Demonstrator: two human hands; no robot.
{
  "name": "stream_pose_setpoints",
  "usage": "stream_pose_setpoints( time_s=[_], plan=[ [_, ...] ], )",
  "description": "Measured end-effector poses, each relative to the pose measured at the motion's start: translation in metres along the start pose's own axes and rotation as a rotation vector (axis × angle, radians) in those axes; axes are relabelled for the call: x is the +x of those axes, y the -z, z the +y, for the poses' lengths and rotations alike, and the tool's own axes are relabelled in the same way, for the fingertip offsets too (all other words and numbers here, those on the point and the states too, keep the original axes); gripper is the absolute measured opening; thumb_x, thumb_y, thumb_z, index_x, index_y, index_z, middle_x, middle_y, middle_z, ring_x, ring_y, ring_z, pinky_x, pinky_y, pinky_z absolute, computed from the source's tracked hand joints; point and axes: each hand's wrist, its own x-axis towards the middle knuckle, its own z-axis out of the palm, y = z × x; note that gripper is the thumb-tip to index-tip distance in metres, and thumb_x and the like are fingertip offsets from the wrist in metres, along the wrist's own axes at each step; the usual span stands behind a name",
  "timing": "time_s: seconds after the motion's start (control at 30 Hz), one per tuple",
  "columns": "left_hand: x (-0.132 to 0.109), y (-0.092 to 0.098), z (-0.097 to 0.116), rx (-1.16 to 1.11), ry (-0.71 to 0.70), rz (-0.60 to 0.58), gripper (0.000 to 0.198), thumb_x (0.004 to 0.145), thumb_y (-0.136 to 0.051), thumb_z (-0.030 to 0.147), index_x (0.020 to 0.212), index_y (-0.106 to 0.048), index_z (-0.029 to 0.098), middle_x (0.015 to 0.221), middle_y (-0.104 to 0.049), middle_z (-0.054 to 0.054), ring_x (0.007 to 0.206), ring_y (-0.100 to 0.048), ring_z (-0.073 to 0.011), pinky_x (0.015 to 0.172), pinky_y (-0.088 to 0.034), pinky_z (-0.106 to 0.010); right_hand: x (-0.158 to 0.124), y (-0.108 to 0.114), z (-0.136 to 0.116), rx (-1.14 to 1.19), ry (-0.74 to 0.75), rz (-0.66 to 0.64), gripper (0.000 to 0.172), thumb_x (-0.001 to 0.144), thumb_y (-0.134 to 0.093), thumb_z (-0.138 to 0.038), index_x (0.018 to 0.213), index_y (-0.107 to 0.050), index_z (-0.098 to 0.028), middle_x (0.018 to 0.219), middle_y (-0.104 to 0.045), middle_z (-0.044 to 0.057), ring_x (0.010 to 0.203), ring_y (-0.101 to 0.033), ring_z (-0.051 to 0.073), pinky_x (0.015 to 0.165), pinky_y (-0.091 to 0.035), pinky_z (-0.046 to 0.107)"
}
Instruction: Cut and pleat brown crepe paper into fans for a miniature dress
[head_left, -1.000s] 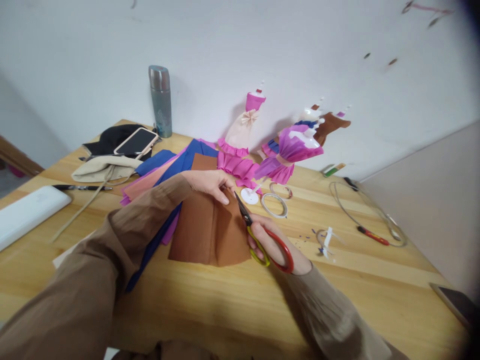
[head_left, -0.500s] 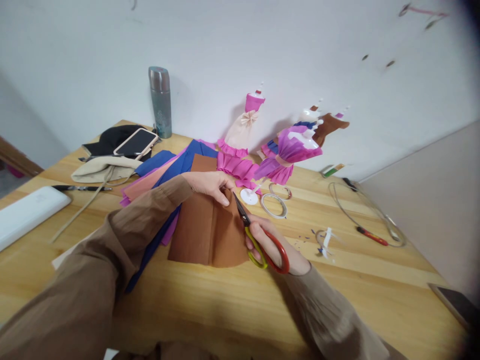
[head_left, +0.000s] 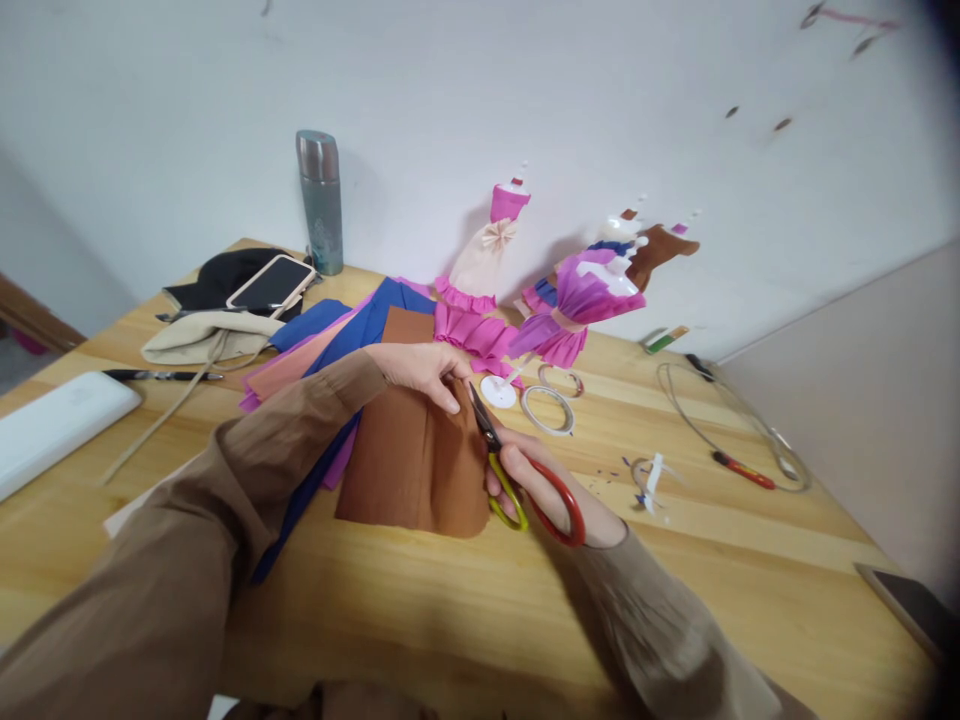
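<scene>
A folded brown sheet [head_left: 409, 465] lies on the wooden table [head_left: 465, 620]. My left hand [head_left: 424, 370] presses its far right corner, fingers bent down onto the sheet. My right hand [head_left: 551, 490] is closed through the handles of the red and yellow scissors [head_left: 517, 470]. The dark blades point up along the sheet's right edge, tip close to my left fingertips.
Blue, pink and peach sheets [head_left: 330, 345] lie under the brown one. Paper dresses on small stands [head_left: 577, 295] line the wall beside a metal flask [head_left: 321, 200]. Tape rings [head_left: 549, 408], a phone [head_left: 271, 282] on bags, a white case [head_left: 56, 425], a cable [head_left: 720, 420] and a tablet corner [head_left: 911, 605] surround.
The scissors have crept forward along the brown sheet's right edge and their handles have closed a little. My left hand has stayed in place.
</scene>
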Motion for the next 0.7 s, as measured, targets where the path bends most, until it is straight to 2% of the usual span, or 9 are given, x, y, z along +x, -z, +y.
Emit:
stream_pose_setpoints(
  time_s=[0.1,0.43,0.7],
  plan=[
    [0.001,-0.002,0.001,0.003,-0.019,-0.003,0.029,0.061,-0.084,0.024,0.086,-0.074,0.011,0.083,-0.076,-0.006,0.073,-0.068,-0.0145,0.069,-0.053,-0.019,0.001,-0.001,-0.001,0.019,-0.003,0.001,0.053,0.082,-0.045,-0.072,0.086,-0.047,-0.019,0.066,-0.055,0.0,0.043,-0.048,0.009,0.038,-0.035,0.023],
    [0.005,-0.006,0.002,0.052,-0.006,-0.016,0.032,0.06,-0.085,0.028,0.083,-0.074,0.01,0.078,-0.075,-0.007,0.069,-0.067,-0.0146,0.064,-0.052,-0.02,0.004,-0.001,-0.003,-0.022,0.004,0.0,0.053,0.083,-0.044,-0.071,0.08,-0.045,-0.019,0.063,-0.053,-0.001,0.042,-0.048,0.008,0.037,-0.035,0.021],
    [0.005,-0.004,0.001,0.14,-0.052,0.036,0.03,0.058,-0.085,0.03,0.079,-0.073,0.012,0.068,-0.071,-0.002,0.057,-0.059,-0.011,0.055,-0.044,-0.018,0.006,-0.003,0.011,0.034,-0.027,0.084,0.051,0.082,-0.046,-0.07,0.075,-0.043,-0.019,0.045,-0.041,-0.009,0.028,-0.032,0.004,0.028,-0.021,0.016]
  ],
)
